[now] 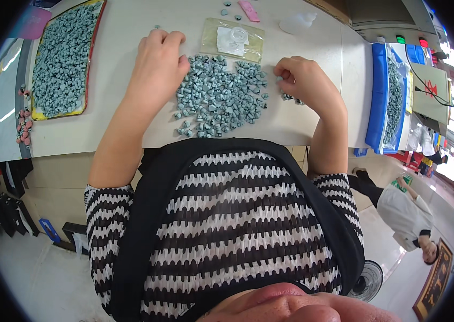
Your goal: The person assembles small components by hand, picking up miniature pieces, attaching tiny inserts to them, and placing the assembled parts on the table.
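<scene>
A loose heap of small grey-green, rounded pieces [221, 99], some with dark spots, lies on the white table in front of me. My left hand [160, 64] rests at the heap's left edge, fingers bent forward and thumb apart from them. Just beyond those fingers lies one small piece [157, 26]; nothing shows in that hand, though its fingertips are partly hidden. To the right of the heap, my right hand [307, 80] is closed in a pinch, with a bit of grey-green at the fingertips. Several similar pieces [293, 99] lie beneath it, partly covered.
A tray with a red and yellow rim [91, 51], full of such pieces, stands left. Behind the heap is a flat clear packet [210, 37] with a round clear item. A blue bin [377, 96] stands right. Another person [404, 209] is farther off, near a fan [369, 279].
</scene>
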{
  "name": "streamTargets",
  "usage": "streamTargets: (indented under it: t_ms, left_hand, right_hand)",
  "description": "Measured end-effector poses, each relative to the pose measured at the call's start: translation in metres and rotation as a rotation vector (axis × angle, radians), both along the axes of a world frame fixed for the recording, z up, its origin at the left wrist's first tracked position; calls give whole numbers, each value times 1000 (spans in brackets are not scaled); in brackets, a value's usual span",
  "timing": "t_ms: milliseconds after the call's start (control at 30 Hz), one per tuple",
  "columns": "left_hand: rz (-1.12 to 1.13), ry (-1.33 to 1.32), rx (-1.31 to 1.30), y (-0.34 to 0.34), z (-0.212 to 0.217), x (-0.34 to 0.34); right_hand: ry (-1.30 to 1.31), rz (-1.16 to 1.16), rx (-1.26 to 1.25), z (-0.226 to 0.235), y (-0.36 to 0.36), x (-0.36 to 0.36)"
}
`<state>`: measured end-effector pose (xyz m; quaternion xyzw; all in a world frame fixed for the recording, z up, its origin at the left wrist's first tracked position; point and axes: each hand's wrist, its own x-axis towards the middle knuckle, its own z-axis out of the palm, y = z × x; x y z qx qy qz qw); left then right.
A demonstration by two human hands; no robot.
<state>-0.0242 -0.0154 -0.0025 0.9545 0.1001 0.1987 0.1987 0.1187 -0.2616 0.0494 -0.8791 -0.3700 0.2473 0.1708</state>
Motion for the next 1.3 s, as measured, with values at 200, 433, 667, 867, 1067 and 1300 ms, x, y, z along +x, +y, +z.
streamTargets:
  t_ms: [200, 433, 667, 867, 1067, 1300]
  left_hand:
    - [-61, 100, -159, 25, 11, -4]
    - [-184, 274, -269, 43, 31, -12]
    - [-363, 279, -180, 39, 26, -9]
    - [-383, 155, -119, 32, 16, 0]
    - [-419, -96, -201, 20, 18, 4]
    - [-227, 66, -994, 18, 24, 3]
  right_hand:
    - [-73, 103, 118, 1, -1, 18]
    - [-19, 54, 99, 0, -1, 14]
    - [-52, 71, 60, -4, -1, 13]
    - [-32, 78, 115, -5, 2, 8]
    - [-54, 48, 48, -10, 5, 5]
    - [-141, 20, 201, -19, 2, 4]
